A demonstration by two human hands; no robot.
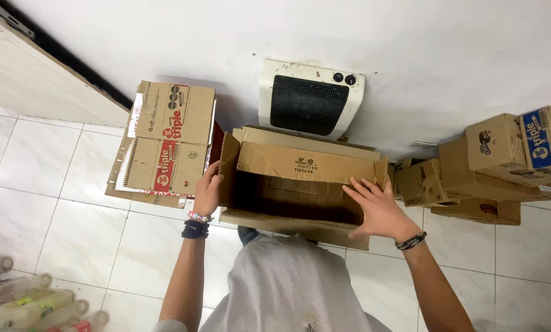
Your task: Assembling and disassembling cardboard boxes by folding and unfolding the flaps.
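On the white tile floor [54, 215], right in front of the person, sits an open brown box [300, 184] with its flaps sticking up and out. I think the box could fold in or tip over, because the cardboard looks soft and bent, and the hands only press on its two ends. A flap might also flop down and get in the way. The box lies between the two hands. The left hand [208, 192] is curled around the left flap and grips its edge. The right hand [379, 208] is spread wide and flat, fingers apart, pressing on the right side of the box near the top edge. It holds nothing else. Behind the box a white heater [310, 98] leans on the wall. To the left is a stack of flat boxes [165, 144]. To the right are more boxes [503, 166] piled up. Some plastic bottles [30, 304] lie in the bottom left corner, well apart from the hands.
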